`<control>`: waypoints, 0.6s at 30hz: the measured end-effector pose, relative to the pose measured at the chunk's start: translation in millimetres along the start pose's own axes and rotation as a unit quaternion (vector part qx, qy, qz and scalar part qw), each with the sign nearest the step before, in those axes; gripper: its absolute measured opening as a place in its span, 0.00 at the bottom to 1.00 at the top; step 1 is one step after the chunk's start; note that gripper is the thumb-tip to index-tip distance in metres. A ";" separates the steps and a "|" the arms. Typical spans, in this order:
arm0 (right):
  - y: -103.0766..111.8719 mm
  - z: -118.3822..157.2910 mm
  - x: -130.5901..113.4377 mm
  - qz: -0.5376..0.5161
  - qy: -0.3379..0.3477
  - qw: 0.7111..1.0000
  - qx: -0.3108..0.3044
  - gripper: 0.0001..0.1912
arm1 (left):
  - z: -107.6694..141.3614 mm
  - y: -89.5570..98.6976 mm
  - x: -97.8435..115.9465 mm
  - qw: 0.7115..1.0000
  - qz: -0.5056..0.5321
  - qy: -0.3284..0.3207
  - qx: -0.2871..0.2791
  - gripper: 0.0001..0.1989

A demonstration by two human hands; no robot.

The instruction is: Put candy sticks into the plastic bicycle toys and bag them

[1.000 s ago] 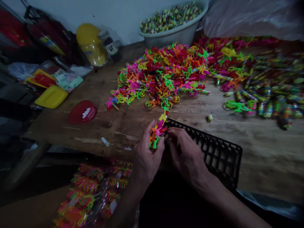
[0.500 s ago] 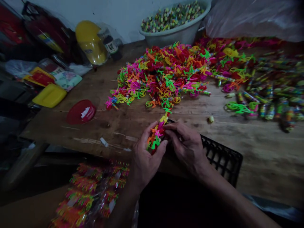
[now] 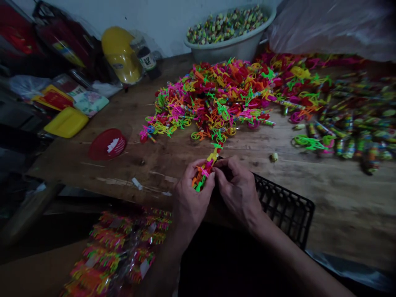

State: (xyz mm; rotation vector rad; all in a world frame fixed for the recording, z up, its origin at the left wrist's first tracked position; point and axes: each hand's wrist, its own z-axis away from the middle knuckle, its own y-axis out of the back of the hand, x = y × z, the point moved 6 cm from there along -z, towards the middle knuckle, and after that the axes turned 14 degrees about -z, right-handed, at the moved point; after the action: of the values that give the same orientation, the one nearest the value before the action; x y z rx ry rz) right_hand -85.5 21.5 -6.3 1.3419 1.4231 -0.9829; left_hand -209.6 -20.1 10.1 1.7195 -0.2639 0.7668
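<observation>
My left hand [image 3: 193, 194] is closed around a bunch of small plastic toys [image 3: 204, 170] in yellow, pink, orange and green. Close against it, my right hand [image 3: 238, 185] has its thumb and fingers drawn together by the right side of the bunch; what its fingertips pinch, if anything, is hidden. Beneath and to the right of my right hand lies a black plastic rack [image 3: 286, 206] with slots. Just beyond the bunch spreads a large heap of similar bright toys [image 3: 216, 99] on the wooden table [image 3: 148, 161].
A tub [image 3: 229, 49] of small patterned pieces stands by the wall. Wrapped tubes [image 3: 349, 140] lie at right. On the left are a red dish [image 3: 102, 150] holding white slips, a yellow tray [image 3: 66, 122] and a yellow cap [image 3: 119, 53]. Bagged toys [image 3: 102, 255] sit below the table edge.
My left thumb has moved up along the bunch, and my right fingers have curled in more. The whole view has shifted slightly.
</observation>
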 end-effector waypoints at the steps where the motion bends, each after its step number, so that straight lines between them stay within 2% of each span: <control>1: -0.1 -0.1 0.2 -0.002 -0.005 1.000 0.000 0.06 | -0.7 0.5 -0.8 1.000 -0.002 -0.005 -0.009 0.14; 5: 0.6 -1.7 -4.6 0.027 0.009 1.000 -0.002 0.05 | -4.2 0.6 -1.0 0.999 0.013 -0.031 -0.043 0.15; 9: 0.7 -1.7 -7.2 0.035 0.008 0.999 -0.018 0.06 | -3.9 0.1 1.0 0.998 0.042 -0.034 -0.034 0.19; 12: 6.6 0.1 -6.0 0.058 0.032 0.997 -0.038 0.09 | 2.5 3.1 6.3 0.997 0.055 -0.028 -0.040 0.26; 15: 20.0 2.9 -4.5 0.114 0.097 0.987 -0.064 0.10 | 8.3 18.2 12.5 0.998 0.046 -0.038 -0.033 0.40; 16: 27.0 3.4 -1.1 0.135 0.096 0.984 -0.065 0.10 | 7.3 25.4 12.1 0.998 0.042 -0.044 -0.031 0.42; 18: 44.2 2.5 5.4 0.158 0.081 0.983 -0.050 0.10 | -4.5 42.8 2.2 0.998 0.032 -0.048 -0.011 0.38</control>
State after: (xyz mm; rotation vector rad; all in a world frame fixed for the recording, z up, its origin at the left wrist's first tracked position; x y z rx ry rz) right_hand -41.2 24.4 -10.5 1.5422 1.3065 -0.5973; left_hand -233.0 -28.3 45.3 1.7368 -0.3944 0.7258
